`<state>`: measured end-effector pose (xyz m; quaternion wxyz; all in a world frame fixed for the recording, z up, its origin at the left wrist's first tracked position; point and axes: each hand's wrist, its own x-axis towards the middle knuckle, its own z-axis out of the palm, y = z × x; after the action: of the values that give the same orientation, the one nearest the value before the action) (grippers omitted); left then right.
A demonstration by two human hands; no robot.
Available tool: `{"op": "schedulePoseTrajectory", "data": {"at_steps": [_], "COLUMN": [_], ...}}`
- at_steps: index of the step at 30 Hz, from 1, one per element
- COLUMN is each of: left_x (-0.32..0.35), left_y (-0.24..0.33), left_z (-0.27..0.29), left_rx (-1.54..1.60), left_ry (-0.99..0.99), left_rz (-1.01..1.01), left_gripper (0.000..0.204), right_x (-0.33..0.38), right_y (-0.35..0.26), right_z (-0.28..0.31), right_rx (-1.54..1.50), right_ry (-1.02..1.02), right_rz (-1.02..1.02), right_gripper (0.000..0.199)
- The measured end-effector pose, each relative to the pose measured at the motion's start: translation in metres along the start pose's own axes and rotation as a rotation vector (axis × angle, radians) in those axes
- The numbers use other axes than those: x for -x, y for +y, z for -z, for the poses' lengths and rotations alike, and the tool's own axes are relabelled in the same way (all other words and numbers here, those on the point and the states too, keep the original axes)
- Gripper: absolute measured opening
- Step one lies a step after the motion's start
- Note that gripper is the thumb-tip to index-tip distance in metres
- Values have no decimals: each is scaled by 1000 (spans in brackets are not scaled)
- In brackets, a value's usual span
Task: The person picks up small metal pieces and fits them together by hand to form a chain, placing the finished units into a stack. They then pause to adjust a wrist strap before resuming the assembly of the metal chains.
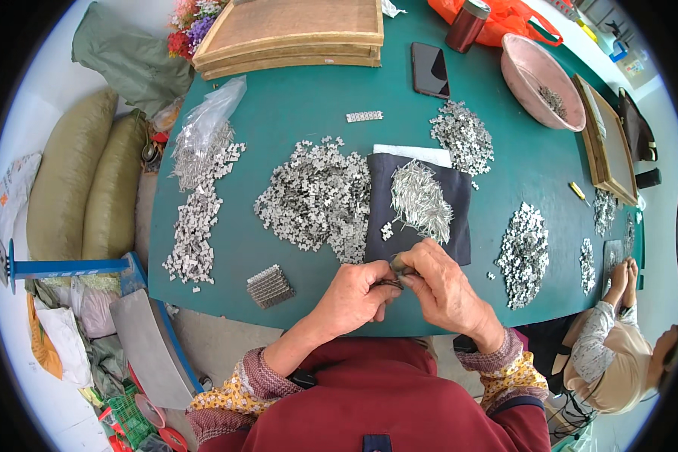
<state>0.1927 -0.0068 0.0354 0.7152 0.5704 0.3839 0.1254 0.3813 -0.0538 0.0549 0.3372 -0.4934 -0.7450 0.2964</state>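
Observation:
My left hand [356,295] and my right hand [450,292] meet at the table's near edge, both closed, fingertips together. Between them is something small and dark that I cannot make out. A greyish-green cover [401,264] shows at the right hand's fingertips. Just beyond the hands, a heap of thin metal pins [420,197] lies on a dark cloth [459,218], with a few small metal links [386,230] beside it. Left of the cloth spreads a large pile of metal links [309,192]. A block of joined links [270,287] sits near the front edge.
More link piles [526,252] lie right and left on the green table [301,113]. A short linked strip [364,117], phone [430,70], pink basin [539,71], wooden trays [290,34] and red tumbler [467,24] stand farther back. Another person [618,339] works at the right.

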Motion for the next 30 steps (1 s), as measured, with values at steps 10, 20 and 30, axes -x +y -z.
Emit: {"op": "schedulePoseTrajectory", "data": {"at_steps": [10, 20, 30], "left_x": [0, 0, 0], "left_y": [-5, -5, -5], "left_z": [-1, 4, 3], "left_rx": [33, 21, 73], "left_ry": [14, -19, -2], "left_rz": [-82, -14, 25], "left_gripper": [13, 8, 5], "right_x": [-6, -3, 10], "right_y": [-4, -1, 1], "right_z": [-4, 1, -6], "right_rx": [83, 149, 10], "right_ry": [-93, -104, 71], "right_rz": [91, 97, -79], "right_gripper": [31, 37, 26]}}
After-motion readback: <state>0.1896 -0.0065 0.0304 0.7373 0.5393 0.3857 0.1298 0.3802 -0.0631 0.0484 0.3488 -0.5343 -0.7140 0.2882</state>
